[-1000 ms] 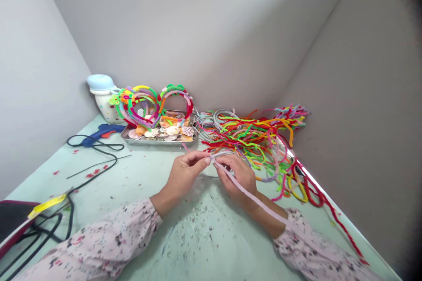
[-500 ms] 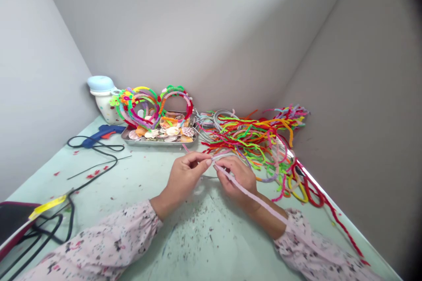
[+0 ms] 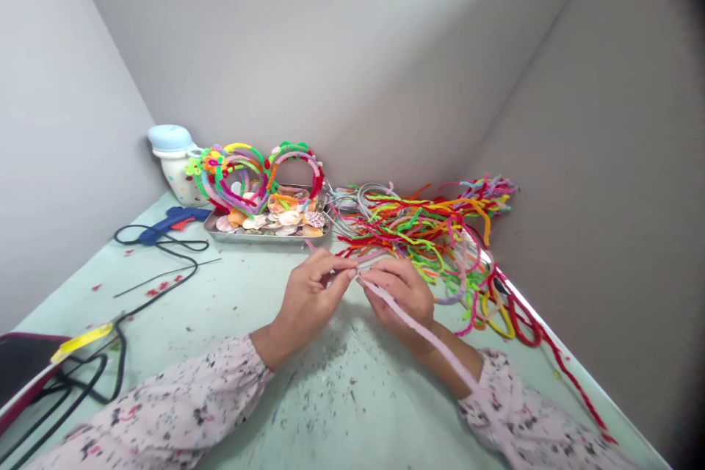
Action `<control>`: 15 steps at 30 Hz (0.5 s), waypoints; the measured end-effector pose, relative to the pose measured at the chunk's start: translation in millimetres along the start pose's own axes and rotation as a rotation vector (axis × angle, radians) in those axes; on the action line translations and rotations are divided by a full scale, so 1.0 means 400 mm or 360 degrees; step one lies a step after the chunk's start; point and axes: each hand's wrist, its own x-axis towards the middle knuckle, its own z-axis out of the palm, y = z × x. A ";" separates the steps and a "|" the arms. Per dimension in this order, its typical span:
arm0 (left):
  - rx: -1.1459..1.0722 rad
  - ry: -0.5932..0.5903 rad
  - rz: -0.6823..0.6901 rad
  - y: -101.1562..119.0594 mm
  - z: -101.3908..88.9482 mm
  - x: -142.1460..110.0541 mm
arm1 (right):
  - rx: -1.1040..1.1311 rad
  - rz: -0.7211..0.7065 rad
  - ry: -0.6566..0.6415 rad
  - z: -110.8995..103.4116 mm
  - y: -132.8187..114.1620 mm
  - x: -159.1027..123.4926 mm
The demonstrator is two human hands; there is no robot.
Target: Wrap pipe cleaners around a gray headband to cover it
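On my feed, the left hand (image 3: pixel 305 301) seems to pinch one end of a pale pink pipe cleaner (image 3: pixel 443 349) with thumb and forefinger, and the right hand (image 3: pixel 410 294) grips it just beside, above the bench (image 3: pixel 324 411). Its long tail crosses the right sleeve (image 3: pixel 545 422); I judge a snag there could tug it from that narrow grip. Fingertips hide the join, the pale strands behind blur together, and the tail's end is lost to me.
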 end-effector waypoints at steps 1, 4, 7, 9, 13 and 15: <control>0.0023 -0.0002 0.0025 -0.003 0.000 0.000 | 0.0003 0.0003 0.0017 0.000 0.002 -0.001; 0.0084 -0.0010 0.0097 -0.008 -0.001 -0.001 | -0.0010 -0.0029 0.0008 -0.003 0.008 0.003; 0.0132 -0.0038 0.0155 -0.007 -0.002 0.000 | 0.0002 -0.0054 -0.0018 -0.005 0.011 0.009; 0.0152 -0.0060 0.0187 -0.006 -0.003 0.001 | 0.0032 -0.0053 -0.0031 -0.005 0.012 0.013; 0.0170 -0.0084 0.0272 -0.008 -0.003 -0.001 | 0.0074 -0.0041 -0.0033 -0.004 0.010 0.015; 0.0185 -0.0084 0.0308 -0.012 -0.002 -0.002 | 0.0094 -0.0020 -0.0037 -0.003 0.006 0.015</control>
